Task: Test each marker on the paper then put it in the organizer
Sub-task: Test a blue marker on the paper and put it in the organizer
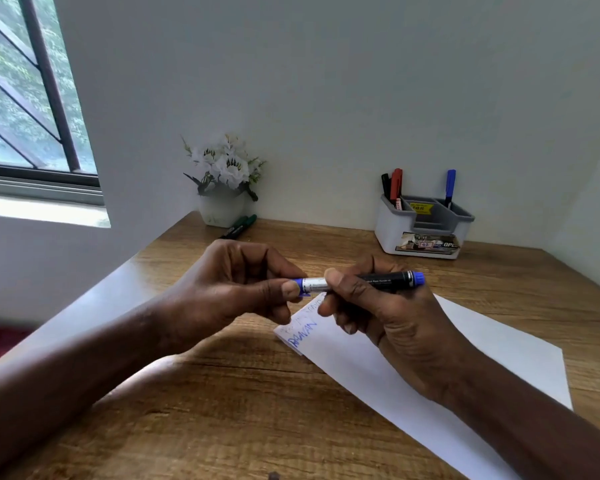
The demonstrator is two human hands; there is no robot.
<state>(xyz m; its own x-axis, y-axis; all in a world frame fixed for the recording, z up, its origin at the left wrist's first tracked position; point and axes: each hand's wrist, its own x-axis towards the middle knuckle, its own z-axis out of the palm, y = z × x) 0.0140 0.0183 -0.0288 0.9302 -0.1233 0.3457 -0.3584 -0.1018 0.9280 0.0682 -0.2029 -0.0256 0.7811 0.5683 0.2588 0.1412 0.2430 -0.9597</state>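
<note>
Above the scribbled white paper sheet [506, 344], the left hand [236, 282] pinches the cap end of the black-barrelled blue marker [385, 279] and the right hand [388, 317] grips its barrel — likely capping. Next stop — the grey-white plastic organizer [392, 233] beyond the sheet.

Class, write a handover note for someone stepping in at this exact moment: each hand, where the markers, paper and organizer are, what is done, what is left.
Left hand pinches one end of the blue marker; right hand grips its barrel, above the paper.
Paper lies on the desk, bearing blue writing.
Organizer, back right: black marker, red markers and a second blue marker stand in it.
Done: those stored.
Left: held marker to the organizer; then probably the two markers lying by the flower pot.
</note>
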